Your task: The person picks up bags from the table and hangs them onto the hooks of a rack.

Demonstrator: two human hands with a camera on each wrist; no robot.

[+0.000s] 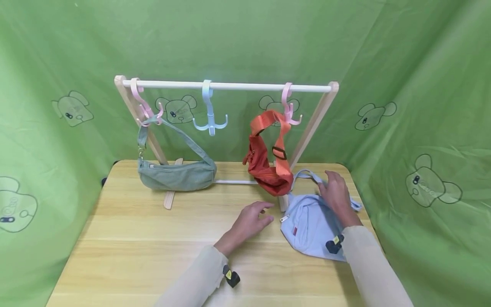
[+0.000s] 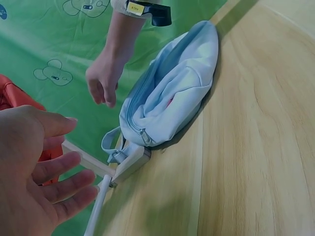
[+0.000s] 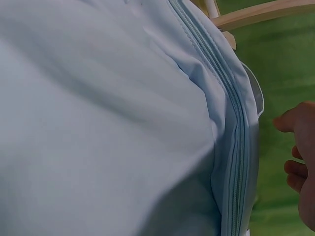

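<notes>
A light blue bag (image 1: 312, 226) with a zipper lies on the right of the wooden table, its strap (image 1: 308, 174) looped behind it. My right hand (image 1: 337, 194) is over the bag's far edge by the strap, fingers loosely bent; the right wrist view shows a gap between this hand (image 3: 301, 162) and the zipper edge. To the left of the bag hovers my left hand (image 1: 251, 219), fingers apart and holding nothing. Nearby, a red bag (image 1: 270, 170) hangs by its orange strap from a pink hook (image 1: 287, 104).
A wooden rack carries a white rod (image 1: 245, 86) across the back. On its left, a grey-green bag (image 1: 178, 175) hangs from another pink hook (image 1: 143, 104). A blue hook (image 1: 209, 111) with bare prongs is between them. Green cloth (image 1: 238, 38) surrounds the table (image 1: 153, 251).
</notes>
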